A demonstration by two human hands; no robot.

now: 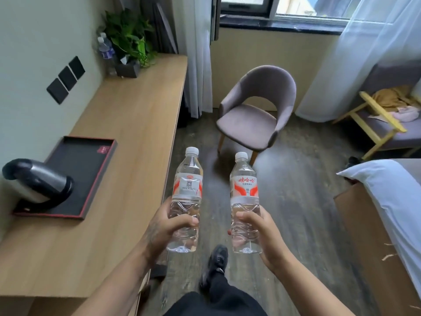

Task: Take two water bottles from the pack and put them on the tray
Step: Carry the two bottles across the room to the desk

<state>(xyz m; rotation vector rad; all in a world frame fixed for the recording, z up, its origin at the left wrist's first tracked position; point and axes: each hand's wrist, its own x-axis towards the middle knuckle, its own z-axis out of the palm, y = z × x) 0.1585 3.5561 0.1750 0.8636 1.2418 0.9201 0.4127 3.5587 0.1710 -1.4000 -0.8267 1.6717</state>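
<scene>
Both bottles in hand, upright, over the floor just off the desk's (127,124) edge. My left hand (166,226) is wrapped around the lower ribbed half of the left water bottle (185,197); my right hand (262,233) is wrapped likewise around the right water bottle (245,199). Caps on, both look full: judged moderately heavy, thin walls likely to flex under squeeze, plastic smooth. The ribbed waist below the label seems the best hold; keep grip firm, not crushing. Further along the desk, against the wall, lies the black tray (86,153), with an electric kettle (37,181) occupying its near end. The tray's far end is bare. Placement not yet done.
</scene>
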